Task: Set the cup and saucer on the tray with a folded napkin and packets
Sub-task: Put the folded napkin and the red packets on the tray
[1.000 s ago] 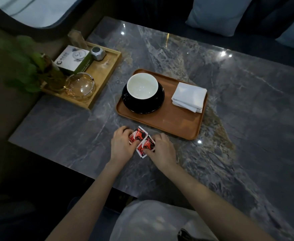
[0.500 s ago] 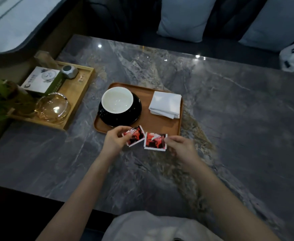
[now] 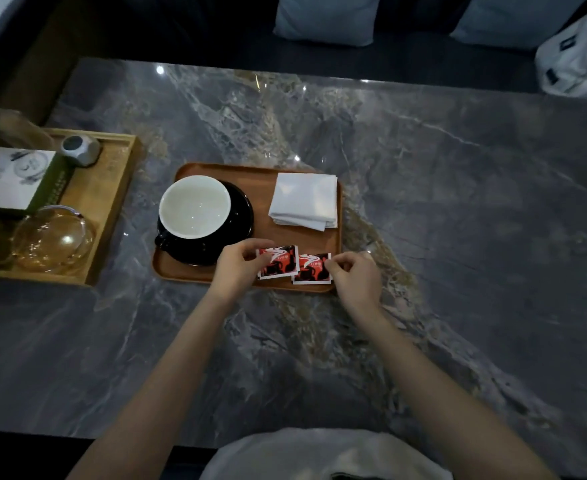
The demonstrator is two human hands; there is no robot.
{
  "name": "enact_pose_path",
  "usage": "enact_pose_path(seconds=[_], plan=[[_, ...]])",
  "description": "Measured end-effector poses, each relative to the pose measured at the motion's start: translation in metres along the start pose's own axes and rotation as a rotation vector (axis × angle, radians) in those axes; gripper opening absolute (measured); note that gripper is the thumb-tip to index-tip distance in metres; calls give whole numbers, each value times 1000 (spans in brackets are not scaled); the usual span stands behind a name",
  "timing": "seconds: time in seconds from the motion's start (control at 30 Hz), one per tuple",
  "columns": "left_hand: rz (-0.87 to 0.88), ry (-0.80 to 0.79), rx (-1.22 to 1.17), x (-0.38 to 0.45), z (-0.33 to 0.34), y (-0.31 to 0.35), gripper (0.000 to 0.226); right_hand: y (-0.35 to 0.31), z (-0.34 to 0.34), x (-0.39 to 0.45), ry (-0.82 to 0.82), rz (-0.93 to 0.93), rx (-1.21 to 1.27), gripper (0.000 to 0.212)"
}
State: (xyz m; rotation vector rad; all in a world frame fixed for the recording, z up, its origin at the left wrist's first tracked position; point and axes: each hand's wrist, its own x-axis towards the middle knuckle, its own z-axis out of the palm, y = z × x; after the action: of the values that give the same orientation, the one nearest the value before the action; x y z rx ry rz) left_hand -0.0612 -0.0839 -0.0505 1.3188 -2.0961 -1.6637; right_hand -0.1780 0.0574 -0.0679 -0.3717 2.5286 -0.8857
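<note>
Head view, looking down at a dark marbled table (image 3: 423,174) where I sit with both bare forearms reaching forward. In front of me lies a brown oval-cornered tray (image 3: 250,174). On its left part stands a white cup (image 3: 195,206) on a black saucer (image 3: 242,211), and on its far right part lies a white folded napkin (image 3: 304,200), set apart from the cup so neither crowds the other. My left hand (image 3: 238,266) pinches the left edge of one red packet (image 3: 278,262) between thumb and fingertips, and my right hand (image 3: 354,277) pinches the right edge of a second red packet (image 3: 312,268) the same way. I hold each by its outer edge so the two sit side by side, printed faces up, over the near right strip of the tray, just in front of the napkin and beside the saucer. Whether the packets already rest flat on the tray or hang just above it, I cannot tell. I judge this to be the last step, with only letting go remaining. To my left, well apart, a lighter wooden tray (image 3: 112,202) holds a box (image 3: 15,181), a glass bowl (image 3: 53,239) and a small grey object (image 3: 79,150). Cushions (image 3: 326,19) line the seat beyond the table.
</note>
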Motion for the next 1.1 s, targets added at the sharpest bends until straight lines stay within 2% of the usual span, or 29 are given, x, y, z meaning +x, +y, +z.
enact_pose_path(seconds=[0.17,0.33,0.47,0.67,0.9,1.1], plan=[[23,-50,54,11,14,11,12,0,2,-8,62,-84,-167,20],[33,-95,214,18,26,18,16,0,4,-12,96,-108,-162,21],[19,-64,293,18,29,19,18,1,4,-13,116,-130,-162,20],[45,-53,399,17,37,17,24,7,5,-19,146,-256,-249,17],[58,-4,490,13,46,17,27,11,1,-23,120,-297,-263,17],[52,-28,534,10,48,14,25,12,-6,-25,39,-318,-295,24]])
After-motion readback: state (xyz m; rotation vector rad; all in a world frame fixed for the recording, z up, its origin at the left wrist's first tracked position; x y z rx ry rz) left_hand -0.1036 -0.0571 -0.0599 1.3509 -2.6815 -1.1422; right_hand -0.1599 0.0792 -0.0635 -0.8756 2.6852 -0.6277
